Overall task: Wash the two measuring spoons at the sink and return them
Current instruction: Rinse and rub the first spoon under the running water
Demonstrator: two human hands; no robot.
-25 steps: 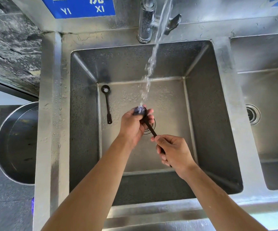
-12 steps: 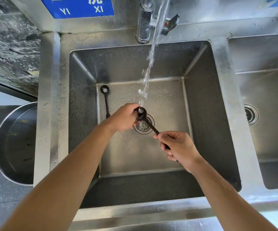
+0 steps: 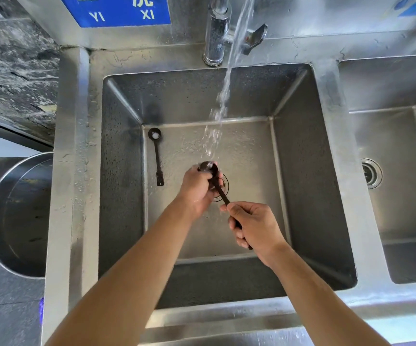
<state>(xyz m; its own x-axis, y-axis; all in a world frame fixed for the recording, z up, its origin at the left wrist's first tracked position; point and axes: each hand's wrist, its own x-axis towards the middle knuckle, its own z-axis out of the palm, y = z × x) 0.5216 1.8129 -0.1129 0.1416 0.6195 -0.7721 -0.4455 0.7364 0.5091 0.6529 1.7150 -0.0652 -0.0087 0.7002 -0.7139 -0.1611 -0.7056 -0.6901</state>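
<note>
1. Head view: the left hand point(image 3: 198, 187) curls its fingers point(image 3: 210, 193) round the bowl of a dark measuring spoon point(image 3: 215, 182) under the running water point(image 3: 223, 96), over the sink point(image 3: 301, 171) floor's middle.
2. The right hand point(image 3: 254, 224) has its fingers clamped on the handle.
3. The second spoon point(image 3: 157, 156) lies by the sink floor's back-left corner.
4. Both spoons look light, stiff and, being wet, slippery; the handle gives the surest hold.

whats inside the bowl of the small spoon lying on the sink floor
A pale wet blob sits in the bowl of the small spoon; whether it is water or residue cannot be told. What lies under the spoon is covered by it.
</note>
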